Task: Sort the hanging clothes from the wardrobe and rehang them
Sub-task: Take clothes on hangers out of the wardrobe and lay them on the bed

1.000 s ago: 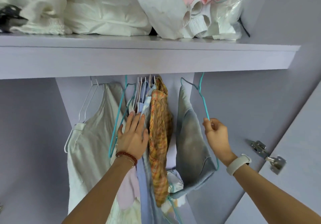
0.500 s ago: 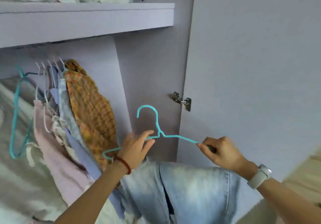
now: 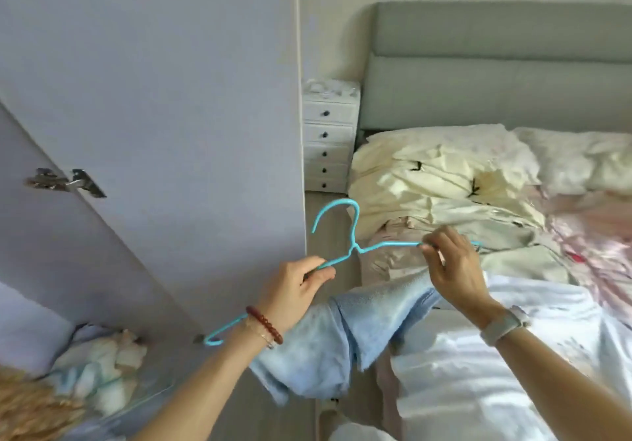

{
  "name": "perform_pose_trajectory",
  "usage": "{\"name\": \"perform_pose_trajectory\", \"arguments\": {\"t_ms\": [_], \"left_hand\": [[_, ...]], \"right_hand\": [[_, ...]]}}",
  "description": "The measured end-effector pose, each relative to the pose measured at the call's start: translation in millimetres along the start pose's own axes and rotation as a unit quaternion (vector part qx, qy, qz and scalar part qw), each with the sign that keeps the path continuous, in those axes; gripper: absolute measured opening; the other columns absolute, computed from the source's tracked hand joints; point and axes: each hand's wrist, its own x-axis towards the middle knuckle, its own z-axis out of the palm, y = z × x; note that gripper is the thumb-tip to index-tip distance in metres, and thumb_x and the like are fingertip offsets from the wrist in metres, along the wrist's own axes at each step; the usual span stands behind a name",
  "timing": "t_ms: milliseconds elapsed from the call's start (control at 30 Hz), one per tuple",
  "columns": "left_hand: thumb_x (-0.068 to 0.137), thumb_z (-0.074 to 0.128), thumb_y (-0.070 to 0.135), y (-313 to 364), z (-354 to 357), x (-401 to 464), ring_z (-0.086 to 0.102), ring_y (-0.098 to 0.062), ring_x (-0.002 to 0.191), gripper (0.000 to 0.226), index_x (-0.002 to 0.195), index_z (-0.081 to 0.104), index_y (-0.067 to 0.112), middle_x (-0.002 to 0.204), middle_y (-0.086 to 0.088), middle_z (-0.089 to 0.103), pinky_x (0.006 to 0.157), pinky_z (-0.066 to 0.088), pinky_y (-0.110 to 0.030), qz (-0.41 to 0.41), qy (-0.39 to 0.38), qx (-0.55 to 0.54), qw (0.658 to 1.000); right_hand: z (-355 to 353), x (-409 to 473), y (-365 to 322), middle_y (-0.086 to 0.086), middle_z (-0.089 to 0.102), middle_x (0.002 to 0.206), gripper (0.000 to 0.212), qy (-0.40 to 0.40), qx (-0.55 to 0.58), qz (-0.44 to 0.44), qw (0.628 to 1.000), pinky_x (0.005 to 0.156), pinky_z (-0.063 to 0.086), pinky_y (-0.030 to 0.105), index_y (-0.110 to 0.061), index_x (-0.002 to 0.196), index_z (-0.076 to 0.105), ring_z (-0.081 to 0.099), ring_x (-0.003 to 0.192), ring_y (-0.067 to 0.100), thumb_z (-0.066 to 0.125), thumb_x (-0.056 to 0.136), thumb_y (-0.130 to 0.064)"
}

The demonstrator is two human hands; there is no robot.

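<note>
Turquoise hanger (image 3: 355,247) pinched by left hand (image 3: 294,290) and right hand (image 3: 455,269) | jeans (image 3: 342,338) draped, off wardrobe | sorting, rehanging pending

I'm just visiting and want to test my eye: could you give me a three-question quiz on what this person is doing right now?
1. True or false: both hands grip the turquoise wire hanger.
2. What hangs from it? A) light blue denim garment B) orange plaid shirt C) nothing
3. Fill in: behind the hands lies a bed with a grey padded ______.

Key:
1. True: left hand on one shoulder, right hand on the other.
2. A
3. headboard
</note>
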Motion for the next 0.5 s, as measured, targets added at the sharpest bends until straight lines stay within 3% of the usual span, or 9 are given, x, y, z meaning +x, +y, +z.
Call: {"name": "perform_pose_trajectory", "arguments": {"t_ms": [67,200,267,367,433,500], "left_hand": [[0.084,0.065,0.022,19,27,21,0.047,-0.009,0.053,0.011,0.083,0.072,0.013,0.049,0.005,0.050,0.051,0.032,-0.019,0.015,0.010,0.005,1.000],[0.081,0.069,0.020,59,84,77,0.059,-0.010,0.072,0.011,0.089,0.074,0.014,0.079,-0.001,0.072,0.060,0.041,-0.017,0.094,0.004,0.019,0.995],[0.080,0.070,0.019,79,116,113,0.061,-0.014,0.070,0.010,0.087,0.074,0.012,0.078,-0.003,0.072,0.063,0.043,-0.023,0.143,-0.013,0.042,0.989],[0.074,0.071,0.011,101,167,170,0.056,-0.015,0.065,0.006,0.078,0.074,0.007,0.068,-0.005,0.069,0.067,0.035,-0.015,0.197,-0.002,0.075,0.978],[0.074,0.072,0.004,110,196,207,0.055,-0.021,0.062,0.005,0.079,0.073,0.004,0.071,-0.008,0.069,0.068,0.044,-0.031,0.171,0.014,0.063,0.983],[0.075,0.070,0.006,118,219,238,0.049,-0.020,0.060,0.008,0.080,0.072,0.001,0.071,-0.011,0.067,0.065,0.048,-0.042,0.160,0.036,0.061,0.985]], "right_hand": [[-20,-17,25,0.011,0.057,0.069,0.033,0.008,-0.018,0.047,0.999,0.058,0.037,0.032,0.000,0.074,0.061,0.055,0.057,0.031,0.042,0.087,-0.025],[-65,-43,80,-0.005,0.052,0.058,0.039,-0.011,-0.035,0.135,0.990,0.050,0.027,0.024,-0.006,0.071,0.060,0.047,0.059,0.021,0.040,0.086,-0.037],[-84,-45,109,-0.013,0.040,0.048,0.036,-0.032,-0.034,0.159,0.986,0.048,0.025,0.022,-0.011,0.071,0.058,0.047,0.063,0.022,0.042,0.084,-0.042],[-93,-33,155,-0.008,0.043,0.043,0.024,-0.047,-0.031,0.182,0.982,0.047,0.028,0.026,-0.012,0.076,0.061,0.049,0.062,0.022,0.052,0.083,-0.033],[-87,-19,183,-0.009,0.042,0.043,0.021,-0.033,0.037,0.227,0.973,0.049,0.031,0.026,-0.008,0.074,0.062,0.047,0.056,0.018,0.054,0.087,-0.021],[-81,-2,210,-0.012,0.047,0.042,0.021,0.005,0.111,0.283,0.953,0.049,0.031,0.015,-0.006,0.069,0.062,0.048,0.050,0.004,0.056,0.089,-0.009]]}}
